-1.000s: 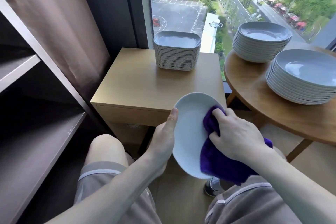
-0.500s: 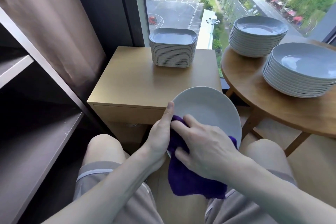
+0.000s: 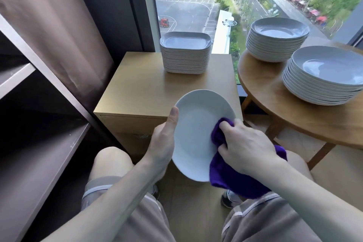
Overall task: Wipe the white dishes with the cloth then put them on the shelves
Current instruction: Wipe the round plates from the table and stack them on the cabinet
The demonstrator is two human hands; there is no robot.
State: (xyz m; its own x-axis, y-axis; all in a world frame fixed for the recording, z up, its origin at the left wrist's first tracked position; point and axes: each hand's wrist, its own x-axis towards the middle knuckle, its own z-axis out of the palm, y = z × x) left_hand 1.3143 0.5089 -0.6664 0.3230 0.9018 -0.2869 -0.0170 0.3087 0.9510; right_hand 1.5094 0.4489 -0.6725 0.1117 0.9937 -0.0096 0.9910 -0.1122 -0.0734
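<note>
1. Head view, hands: the left hand (image 3: 163, 143) clamps the plate (image 3: 196, 133) at its left rim, with the thumb on the face and the fingers hidden behind. The right hand (image 3: 247, 147) bunches the cloth (image 3: 235, 179) against the plate's right side.
2. The plate hangs tilted over the lap, in front of the cabinet (image 3: 157, 88), with nothing under it.
3. Likely slip: the grip is on one rim only, so a hard push from the cloth could lever the plate off the thumb and drop it to the floor.
4. The shelves (image 3: 39, 163) lie left, behind a slanted upright. A hasty swing could knock the rim on it.
5. The near stack (image 3: 324, 80) sits close to the table (image 3: 275, 108) edge, where a wide right elbow might nudge it.
</note>
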